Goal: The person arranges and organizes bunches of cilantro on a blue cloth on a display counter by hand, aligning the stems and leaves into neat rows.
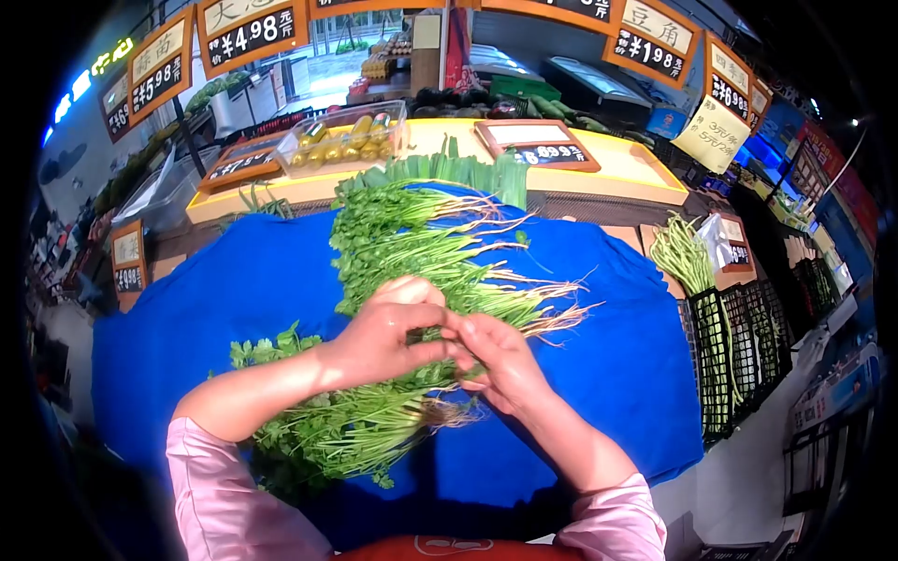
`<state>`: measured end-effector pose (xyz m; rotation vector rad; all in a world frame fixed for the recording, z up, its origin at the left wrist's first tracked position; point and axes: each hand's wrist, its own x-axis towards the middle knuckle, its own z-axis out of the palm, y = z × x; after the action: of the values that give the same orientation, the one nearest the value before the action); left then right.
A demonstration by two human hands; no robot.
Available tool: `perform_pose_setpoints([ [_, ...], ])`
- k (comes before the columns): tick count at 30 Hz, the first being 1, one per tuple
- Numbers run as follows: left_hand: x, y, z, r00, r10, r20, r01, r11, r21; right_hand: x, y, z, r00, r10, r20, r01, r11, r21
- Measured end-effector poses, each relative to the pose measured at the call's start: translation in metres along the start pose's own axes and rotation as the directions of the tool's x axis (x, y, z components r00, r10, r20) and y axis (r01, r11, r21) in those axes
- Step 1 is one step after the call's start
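My left hand (393, 332) and my right hand (502, 360) meet in front of me, fingertips pinched together over the blue cloth (617, 374). A bit of green shows between the fingers of my right hand; what exactly they grip is too small to make out. Just below the hands lies a loose pile of coriander (365, 430), leaves to the left and pale roots to the right, partly covered by my left forearm. Beyond my hands, several bunches of coriander (421, 243) are laid in a row, their roots also pointing right.
Leeks (510, 178) lie at the cloth's far edge, before a yellow shelf (617, 182). On it stand a clear plastic box (341, 140) of yellowish produce and price signs (538, 146). Long beans (683, 254) and black crates (711, 365) are at the right.
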<state>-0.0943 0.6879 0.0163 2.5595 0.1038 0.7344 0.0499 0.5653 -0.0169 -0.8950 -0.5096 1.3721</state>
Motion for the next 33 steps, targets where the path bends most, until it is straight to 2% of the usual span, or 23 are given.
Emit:
perform_pose_setpoints([
  [1, 0.006, 0.006, 0.002, 0.995, -0.088, 0.042, 0.092, 0.99, -0.108, -0.004, -0.001, -0.016, 0.999, -0.029, 0.046, 0.028, 0.999, 0.024],
  [2, 0.012, 0.007, 0.004, 0.996, -0.082, 0.036, 0.086, 0.987, -0.134, -0.009, -0.002, -0.037, 0.994, -0.056, 0.091, 0.051, 0.997, 0.052],
  [4, 0.027, -0.004, 0.01, 0.996, -0.077, 0.035, 0.082, 0.979, -0.188, -0.02, -0.009, -0.063, 0.993, -0.105, 0.047, 0.103, 0.994, 0.031],
  [5, 0.038, -0.018, 0.011, 0.999, 0.037, 0.028, -0.036, 0.999, -0.016, -0.028, -0.015, -0.073, 0.995, -0.101, -0.024, 0.101, 0.995, 0.017],
  [9, 0.073, -0.056, 0.035, 0.994, 0.024, 0.105, -0.045, 0.98, 0.196, -0.048, -0.028, -0.112, 0.961, -0.161, -0.223, 0.149, 0.986, -0.07],
  [10, 0.079, -0.056, 0.042, 0.989, -0.011, 0.15, -0.035, 0.954, 0.297, -0.048, -0.027, -0.126, 0.96, -0.172, -0.222, 0.164, 0.985, -0.054],
  [13, 0.095, -0.057, 0.065, 0.958, -0.146, 0.245, -0.009, 0.844, 0.537, -0.046, -0.024, -0.147, 0.944, -0.108, -0.312, 0.076, 0.991, -0.113],
  [17, 0.102, -0.061, 0.079, 0.964, -0.149, 0.218, 0.0, 0.824, 0.566, -0.037, -0.021, -0.156, 0.941, -0.054, -0.334, 0.001, 0.987, -0.158],
  [20, 0.106, -0.065, 0.077, 0.916, -0.281, 0.286, 0.076, 0.823, 0.564, -0.024, -0.023, -0.15, 0.951, -0.06, -0.304, -0.005, 0.978, -0.209],
  [22, 0.101, -0.069, 0.079, 0.944, -0.204, 0.258, 0.027, 0.83, 0.558, -0.013, -0.026, -0.143, 0.949, -0.067, -0.309, -0.013, 0.968, -0.25],
  [24, 0.095, -0.073, 0.082, 0.993, -0.045, 0.111, -0.029, 0.809, 0.588, -0.004, -0.029, -0.145, 0.953, -0.091, -0.288, 0.003, 0.957, -0.291],
  [25, 0.095, -0.078, 0.082, 0.997, 0.076, 0.011, -0.066, 0.773, 0.631, 0.0, -0.03, -0.146, 0.955, -0.103, -0.278, 0.012, 0.95, -0.313],
  [26, 0.099, -0.085, 0.081, 0.992, 0.128, -0.016, -0.076, 0.681, 0.729, 0.005, -0.031, -0.145, 0.945, -0.127, -0.3, 0.029, 0.95, -0.311],
  [28, 0.102, -0.088, 0.071, 0.985, 0.164, -0.055, -0.076, 0.697, 0.713, 0.013, -0.033, -0.139, 0.925, -0.168, -0.342, 0.058, 0.949, -0.31],
  [29, 0.099, -0.086, 0.07, 0.999, 0.036, -0.007, -0.022, 0.742, 0.67, 0.014, -0.037, -0.136, 0.924, -0.176, -0.339, 0.072, 0.952, -0.297],
  [30, 0.094, -0.085, 0.071, 0.999, -0.012, 0.033, -0.011, 0.776, 0.63, 0.02, -0.037, -0.145, 0.926, -0.185, -0.331, 0.079, 0.948, -0.31],
  [33, 0.073, -0.071, 0.058, 0.992, 0.111, 0.058, -0.125, 0.852, 0.509, 0.025, -0.042, -0.148, 0.913, -0.197, -0.358, 0.084, 0.948, -0.308],
])
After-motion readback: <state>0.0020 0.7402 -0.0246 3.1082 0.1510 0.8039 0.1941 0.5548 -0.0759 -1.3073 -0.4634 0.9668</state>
